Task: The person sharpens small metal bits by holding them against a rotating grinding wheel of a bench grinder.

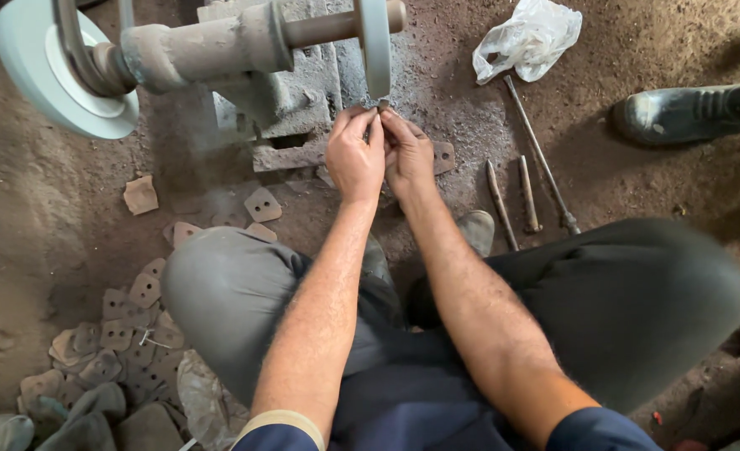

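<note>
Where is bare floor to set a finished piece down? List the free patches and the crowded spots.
Free: dirt left of the metal plates, below the large wheel; ground between the rods and the boot. Crowded: the plate pile by the left knee, and under both hands at the grinder base.

Layout: bench grinder ahead, person seated on the ground behind it.

The left hand (355, 154) and right hand (407, 150) meet side by side directly below the narrow grinding wheel (376, 46). A second wheel (48, 71) sits on the shaft's far left end. Flat metal plates (123, 334) lie piled left of the left knee. Three rods (524, 188) lie right of the hands, a plastic bag (527, 38) beyond them.
</note>
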